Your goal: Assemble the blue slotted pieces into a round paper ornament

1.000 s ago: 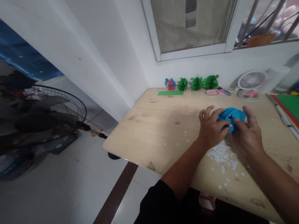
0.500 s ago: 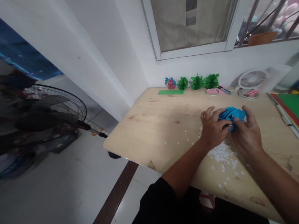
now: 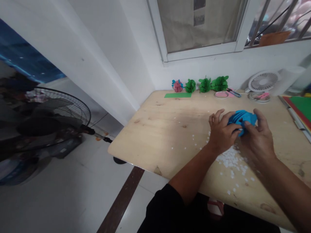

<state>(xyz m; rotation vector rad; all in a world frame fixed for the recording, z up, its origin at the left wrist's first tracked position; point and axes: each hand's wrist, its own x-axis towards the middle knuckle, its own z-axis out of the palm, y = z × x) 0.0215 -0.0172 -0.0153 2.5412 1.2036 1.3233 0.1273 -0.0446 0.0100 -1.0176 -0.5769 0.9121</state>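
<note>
Between my two hands is a blue folded-paper craft [image 3: 244, 117] with fanned layers, held above the table. My left hand [image 3: 222, 132] grips its left side, thumb and fingertips pressed against the paper. On the right side, my right hand [image 3: 261, 139] wraps round it, its thumb lying on the front near a dark spot. The underside of the craft is partly hidden by the fingers. Below the hands, many small white paper bits [image 3: 230, 158] lie scattered on the wooden table [image 3: 150, 136].
Along the wall stand a pink-and-blue paper craft [image 3: 178, 86] and several green ones [image 3: 205, 84]. A green strip [image 3: 178, 95], a tape roll [image 3: 221, 94], a cutter [image 3: 233, 93] and a small white fan [image 3: 263, 81] are near the back edge. Coloured sheets [image 3: 300, 108] lie right; a floor fan [image 3: 53, 113] stands left.
Both hands and the blue paper craft have shifted very slightly to the right. The grip looks the same.
</note>
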